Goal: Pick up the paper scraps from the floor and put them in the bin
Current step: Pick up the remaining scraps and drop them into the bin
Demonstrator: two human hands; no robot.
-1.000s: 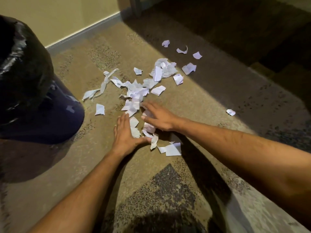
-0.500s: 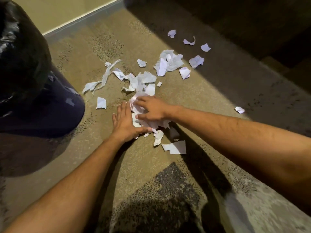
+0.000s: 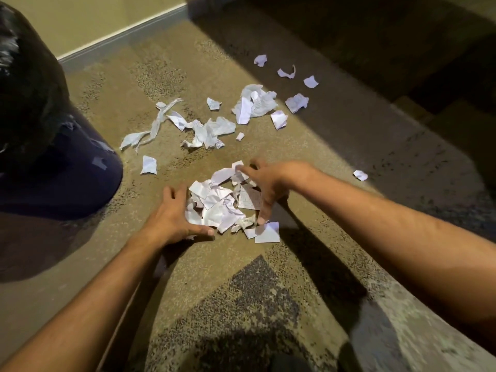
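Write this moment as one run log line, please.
left hand: cupping scrap pile | right hand: cupping pile | bin: left | loose scraps: beyond

We have drawn the near paper scraps [image 3: 220, 205] together into one heap on the floor. Our right hand [image 3: 264, 183], earlier flat on the scraps, now arches over the heap's far side; our left hand [image 3: 171, 218] has spread and cups the near-left edge, thumb along the front.
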